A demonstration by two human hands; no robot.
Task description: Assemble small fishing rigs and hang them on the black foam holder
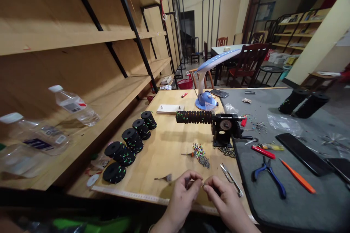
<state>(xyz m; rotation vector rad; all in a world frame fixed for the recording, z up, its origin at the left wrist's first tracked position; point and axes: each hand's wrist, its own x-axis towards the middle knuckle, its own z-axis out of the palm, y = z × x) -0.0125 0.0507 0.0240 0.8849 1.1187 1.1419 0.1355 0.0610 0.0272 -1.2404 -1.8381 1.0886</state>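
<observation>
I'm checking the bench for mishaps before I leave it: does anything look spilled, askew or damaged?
Nothing looks clearly damaged. Small bits lie loose on the grey mat, scattered beside the crumpled plastic bag, unlike the tighter bead pile; possibly a minor spill.

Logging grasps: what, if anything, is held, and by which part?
Left hand and right hand pinch close together; anything held, and where, is too small to tell.

Not much readable here tbh. Over at about 8:30, the clear bottle [45, 136] has big dark letters on its label, kinda like "ETM", but they're too blurry to swear by. The other bottle [78, 105], near nine o'clock, has small print that's just mush. Around seven o'clock, the white measuring strip [131, 194] has markings too tiny to read.
</observation>
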